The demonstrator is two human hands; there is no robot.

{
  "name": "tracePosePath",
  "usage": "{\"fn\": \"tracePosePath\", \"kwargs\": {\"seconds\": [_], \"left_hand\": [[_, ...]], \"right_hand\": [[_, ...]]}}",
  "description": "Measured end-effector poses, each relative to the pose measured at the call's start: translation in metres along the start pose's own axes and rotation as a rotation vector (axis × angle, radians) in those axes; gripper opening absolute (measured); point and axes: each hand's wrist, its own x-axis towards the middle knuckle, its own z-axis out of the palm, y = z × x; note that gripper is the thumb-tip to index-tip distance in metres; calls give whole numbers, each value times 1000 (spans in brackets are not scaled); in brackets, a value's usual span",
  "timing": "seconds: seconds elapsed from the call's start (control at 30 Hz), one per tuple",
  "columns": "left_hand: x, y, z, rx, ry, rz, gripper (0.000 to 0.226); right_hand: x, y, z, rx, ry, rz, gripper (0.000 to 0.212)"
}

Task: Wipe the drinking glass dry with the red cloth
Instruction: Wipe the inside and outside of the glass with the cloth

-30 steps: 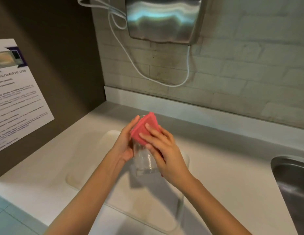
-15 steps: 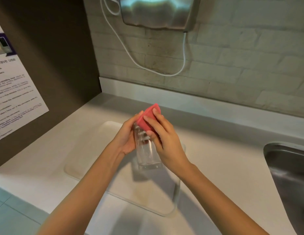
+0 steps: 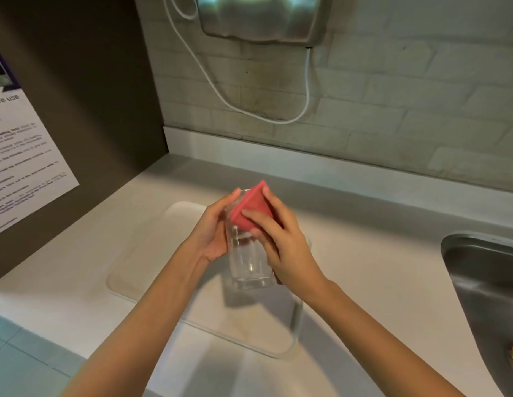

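A: Where is the glass (image 3: pixel 249 262)?
B: Held above the tray (image 3: pixel 152 253), left hand (image 3: pixel 212 233) wrapped round its side.
A: Cloth (image 3: pixel 251 209)?
B: Right hand (image 3: pixel 281 239) pinches it over the far rim.

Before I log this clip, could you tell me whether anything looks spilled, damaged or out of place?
Nothing stands out. The left hand holds the glass intact over the tray, and the right hand presses the red cloth to its rim. No spill shows on the counter.
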Motion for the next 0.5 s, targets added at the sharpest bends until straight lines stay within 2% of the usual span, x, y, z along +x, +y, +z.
{"fn": "tracePosePath", "kwargs": {"seconds": [0.1, 0.2, 0.27, 0.33, 0.4, 0.5], "left_hand": [[0, 5, -2, -70, -13, 6, 57], [-3, 11, -8, -80, 41, -23, 39], [-4, 15, -12, -77, 118, 25, 38], [-6, 16, -15, -71, 129, 51, 44], [-8, 16, -13, -69, 90, 39, 49], [-10, 11, -5, -47, -40, -7, 54]], "right_hand": [[15, -7, 2, -109, -41, -46, 31], [2, -8, 1, -298, -181, -307, 37], [-16, -6, -1, -316, -251, -434, 33], [-29, 0, -7, -274, -270, -488, 34], [-31, 6, -13, -213, -247, -468, 34], [-12, 1, -13, -110, -126, -255, 29]]}}
